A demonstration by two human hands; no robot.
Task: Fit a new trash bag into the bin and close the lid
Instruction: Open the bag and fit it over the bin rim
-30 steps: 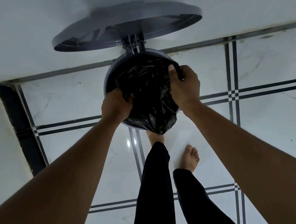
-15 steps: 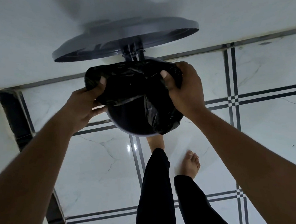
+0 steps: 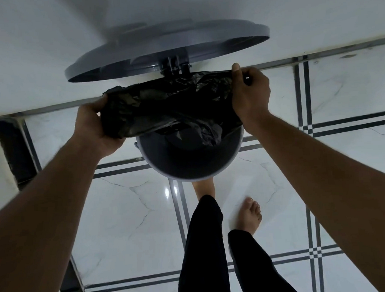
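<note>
Nearest the camera: two bare forearms reaching forward and down, black trouser legs between them, one bare foot (image 3: 250, 216) flat on the white marble-look floor (image 3: 124, 216), the other foot half hidden under the bin. Dark double lines crossing the floor tiles.

Further out, the round grey bin (image 3: 188, 168) stood on the floor, just ahead of the feet, its mouth open and facing up. Inside, only a crumpled lower part of the black trash bag (image 3: 169, 107) hung down past the far rim; near inner wall bare and dark. Anything at the bottom of the bin could not be made out, possibly nothing, too dim to tell.

Above the bin's far half, the bag's mouth stretched wide between the two hands, held over the rim rather than pulled round it. Left hand (image 3: 94, 128) at the bag's left end, well out past the bin's left side, fingers curled under the plastic and thumb on top, gripping a bunched fold. Right hand (image 3: 250, 96) at the bag's right end, above the bin's right rim, fingers closed tight on the bag's edge, thumb raised at the top corner.

Beyond the hands, the grey lid (image 3: 166, 49) stood swung open on its hinge (image 3: 174, 66), tilted back against the white wall (image 3: 37, 53), underside showing.
</note>
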